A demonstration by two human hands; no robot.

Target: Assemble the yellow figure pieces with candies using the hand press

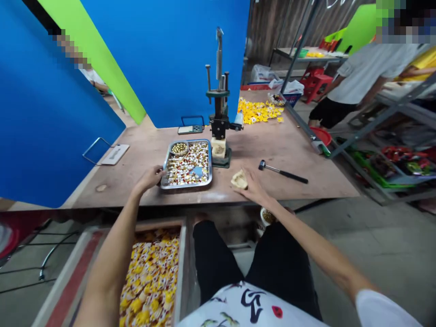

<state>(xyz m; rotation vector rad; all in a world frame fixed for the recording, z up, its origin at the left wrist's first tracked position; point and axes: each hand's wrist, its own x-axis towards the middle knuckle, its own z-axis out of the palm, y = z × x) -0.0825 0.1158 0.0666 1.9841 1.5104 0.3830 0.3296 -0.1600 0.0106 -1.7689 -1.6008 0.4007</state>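
Tall blue boards point(163, 54) edged by a green strip point(112, 59) stand along the back of a wooden table point(143, 145). Below its front edge, at the person's left, sits a crate point(183, 254) full of small yellow and white pieces point(150, 277). Beyond the table to the right, a co-worker point(361, 72) in a light top and dark shorts stands behind a metal frame. A press point(220, 104) rises upright from the middle of the table, and loose yellow bits point(260, 111) are heaped behind it to the right. Just left of its base lies a steel tray point(185, 185) of tiny white, red and gold parts point(187, 165). The left hand point(148, 178) is at the tray's left rim, fingers curled; I cannot tell whether they grip it. Near the table's front edge, the right hand point(254, 185) has its thumb and fingers closed about a pale block point(239, 180), right of the tray; blur hides whether the block touches the wood. A hammer point(282, 172) lies farther right, its head toward the press. Behind the tray is a phone point(190, 130). A bowl of gold beads point(179, 148) sits in the tray's back left corner, and a blue scrap point(196, 171) lies nearer its front.
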